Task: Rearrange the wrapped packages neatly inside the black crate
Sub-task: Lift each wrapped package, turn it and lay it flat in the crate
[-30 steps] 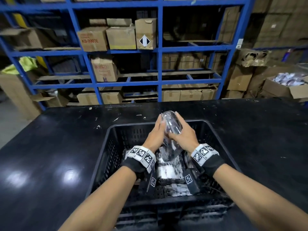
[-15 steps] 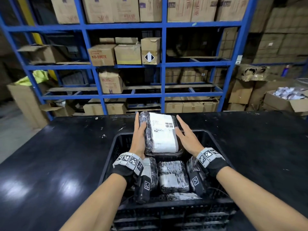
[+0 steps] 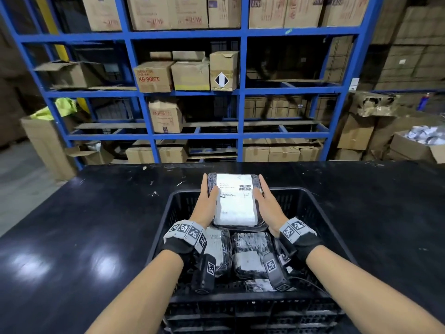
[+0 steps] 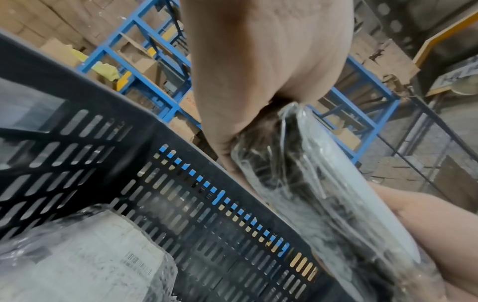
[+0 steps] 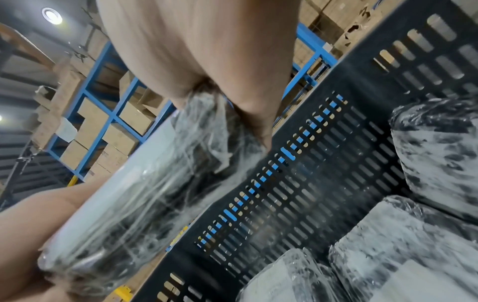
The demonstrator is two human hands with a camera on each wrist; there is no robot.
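Observation:
I hold a plastic-wrapped package (image 3: 236,201) with a white shipping label facing up, level over the far end of the black crate (image 3: 320,213). My left hand (image 3: 207,203) grips its left side and my right hand (image 3: 267,203) its right side, thumbs on top. The left wrist view shows the package (image 4: 310,194) edge-on above the slotted crate wall (image 4: 181,204). It is likewise edge-on (image 5: 134,194) in the right wrist view. Other wrapped packages (image 3: 250,254) lie on the crate floor below my wrists. My hands hide the held package's underside.
The crate stands on a black table (image 3: 96,225). Blue shelving (image 3: 240,92) loaded with cardboard boxes rises behind the table's far edge. An open carton of wrapped items (image 3: 423,143) sits at the right.
The package went from standing on edge to lying flat, label up, and moved toward the crate's far wall. My right hand closed back onto its right side.

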